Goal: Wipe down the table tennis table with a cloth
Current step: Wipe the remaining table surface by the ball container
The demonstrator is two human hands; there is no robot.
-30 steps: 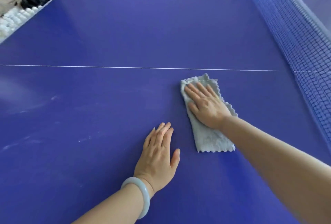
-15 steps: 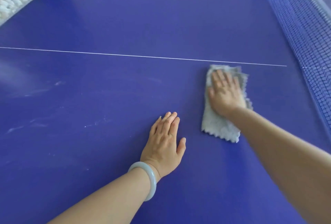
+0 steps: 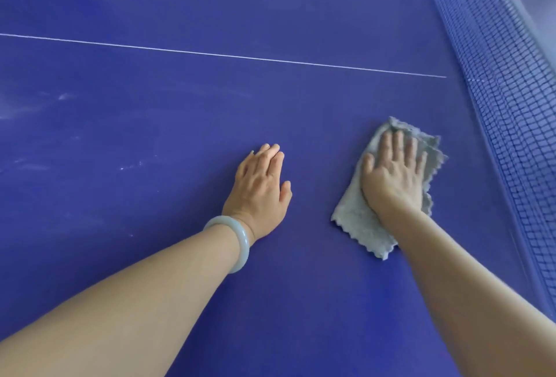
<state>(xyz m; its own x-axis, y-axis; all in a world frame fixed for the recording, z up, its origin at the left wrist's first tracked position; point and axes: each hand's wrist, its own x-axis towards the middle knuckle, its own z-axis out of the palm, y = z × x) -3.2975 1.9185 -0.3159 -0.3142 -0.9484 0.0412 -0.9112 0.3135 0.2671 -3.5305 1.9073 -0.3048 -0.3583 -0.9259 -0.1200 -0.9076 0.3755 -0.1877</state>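
The blue worktop [image 3: 301,316] fills the view. The net [image 3: 499,111] runs along its right edge, from the top of the view down to the lower right. A thin white line [image 3: 225,55] crosses the surface from the left edge toward the net, well beyond both hands.

The grey cloth [image 3: 359,226] lies flat on the worktop near the net, on the near side of the white line. It has a scalloped edge and looks folded, with layers showing at its far right corner. The right hand [image 3: 391,179] presses on its far half, palm down. Its grip is apart, with the fingers [image 3: 398,146] straight and slightly spread and the thumb out to the left at the cloth's left edge. The near end of the cloth sticks out from under the wrist toward the person.

The left hand [image 3: 260,193] rests palm down on the bare worktop, to the left of the cloth and apart from it. Its grip is also apart, with the fingers straight and close together. A pale, milky bracelet [image 3: 239,242] sits on the left wrist.

Faint whitish smears [image 3: 64,96] and specks mark the surface toward the left edge, on the near side of the white line.
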